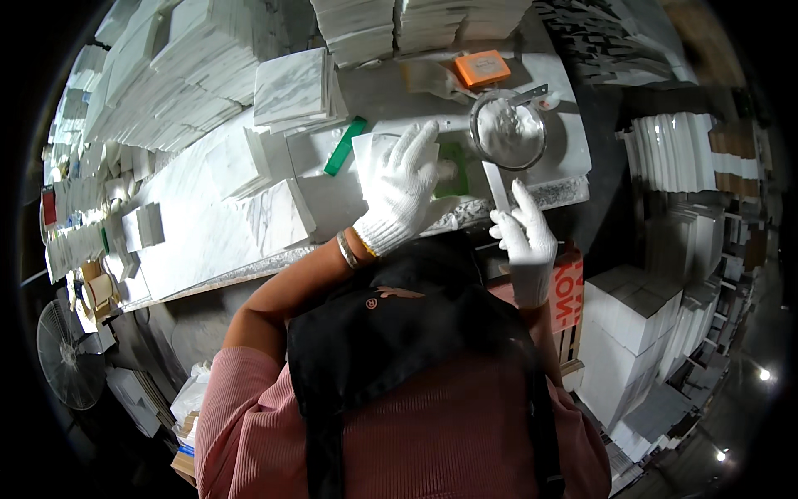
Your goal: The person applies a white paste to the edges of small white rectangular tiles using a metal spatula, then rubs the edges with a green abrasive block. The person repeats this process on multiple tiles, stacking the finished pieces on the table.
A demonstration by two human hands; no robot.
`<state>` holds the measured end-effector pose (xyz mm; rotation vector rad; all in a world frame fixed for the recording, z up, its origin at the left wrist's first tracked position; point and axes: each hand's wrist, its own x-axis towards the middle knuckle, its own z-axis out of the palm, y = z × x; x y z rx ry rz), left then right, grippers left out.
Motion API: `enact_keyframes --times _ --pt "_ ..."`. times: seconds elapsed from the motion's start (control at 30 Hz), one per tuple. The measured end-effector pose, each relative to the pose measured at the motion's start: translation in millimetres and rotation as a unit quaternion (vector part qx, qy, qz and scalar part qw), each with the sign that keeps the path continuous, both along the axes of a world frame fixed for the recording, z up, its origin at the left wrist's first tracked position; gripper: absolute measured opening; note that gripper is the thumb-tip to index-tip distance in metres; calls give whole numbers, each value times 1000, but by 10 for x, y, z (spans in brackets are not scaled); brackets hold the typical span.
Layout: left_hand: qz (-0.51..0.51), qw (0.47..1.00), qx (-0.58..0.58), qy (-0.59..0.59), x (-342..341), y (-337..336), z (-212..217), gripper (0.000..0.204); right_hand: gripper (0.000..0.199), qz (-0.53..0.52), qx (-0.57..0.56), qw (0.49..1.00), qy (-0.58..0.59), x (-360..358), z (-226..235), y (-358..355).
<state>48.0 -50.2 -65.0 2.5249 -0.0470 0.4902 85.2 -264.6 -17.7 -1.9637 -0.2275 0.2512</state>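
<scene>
My left hand [397, 187], in a white knit glove, lies on a pale marble-look tile [371, 156] with its fingers stretched out. At the right, my gloved right hand [527, 237] is closed on the lower end of a flat, pale strip-like blade [495, 185]; its handle, if any, is hidden. That blade's far end is beside a round metal-rimmed bowl [509, 131] of white paste. A dark-handled scraper [530, 94] rests over the bowl's far right rim. Between the tile and the bowl lies a green flat piece [451, 170].
A green strip [345, 146] lies left of my left hand. Tile stacks [291, 86] stand at the left and back of the worktable [199, 233]. An orange box [482, 68] sits behind the bowl. White boxes [632, 333] are piled at right; a fan [70, 356] stands far left.
</scene>
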Motion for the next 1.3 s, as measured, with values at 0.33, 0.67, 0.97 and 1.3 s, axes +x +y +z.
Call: enact_keyframes --times 0.33,0.67,0.97,1.3 --pt "-40 984 22 170 -576 382 177 37 28 132 60 989 25 626 -370 413" --pt "104 988 3 116 -664 418 -36 50 25 250 11 961 -119 901 -735 681" --pt "70 997 30 17 -509 339 -240 75 26 242 -6 961 -133 802 -707 653" --pt "63 998 14 -4 -503 394 -271 73 22 319 15 937 -144 1017 -645 729"
